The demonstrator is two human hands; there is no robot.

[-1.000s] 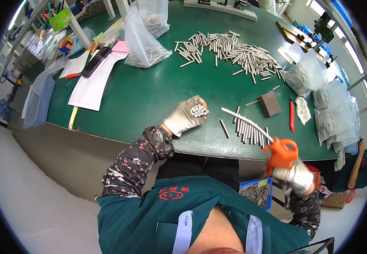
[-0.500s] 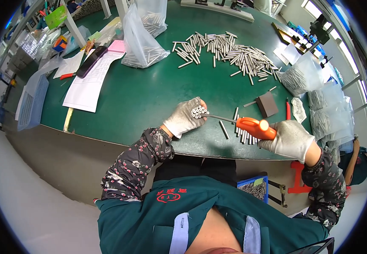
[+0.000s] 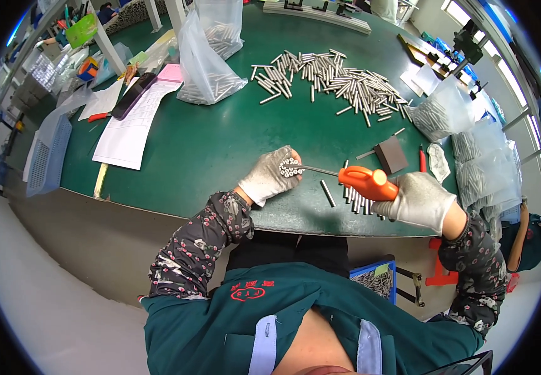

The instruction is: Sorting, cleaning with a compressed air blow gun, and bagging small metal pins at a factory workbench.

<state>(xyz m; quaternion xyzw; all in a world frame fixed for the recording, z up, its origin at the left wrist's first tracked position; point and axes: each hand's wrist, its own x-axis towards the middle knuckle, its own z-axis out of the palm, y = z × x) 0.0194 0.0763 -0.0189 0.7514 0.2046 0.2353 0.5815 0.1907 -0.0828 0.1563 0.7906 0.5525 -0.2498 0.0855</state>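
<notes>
In my gloved left hand (image 3: 269, 177) is a bundle of short metal pins (image 3: 290, 167), their round ends with small dark holes facing up. My gloved right hand (image 3: 417, 201) grips an orange air blow gun (image 3: 368, 182) with a long thin metal nozzle. The nozzle's tip reaches the edge of the bundle; whether it touches the ends I cannot tell. Under the blow gun and right hand lies a row of pins (image 3: 357, 204), partly hidden. One loose pin (image 3: 328, 194) lies to the left of that row.
A large heap of pins (image 3: 361, 84) spreads across the green table (image 3: 220, 134). Bags of pins (image 3: 208, 81) stand at the far left, more bags (image 3: 439, 115) at the right. A brown block (image 3: 392, 155) and red-handled tool (image 3: 422, 159) lie near my right hand; papers (image 3: 124, 137) and a phone (image 3: 134, 97) lie left.
The blow gun and my right hand have shifted slightly left, and the nozzle tip has moved across the bundle's ends. My left hand still holds the pins, almost in place.
</notes>
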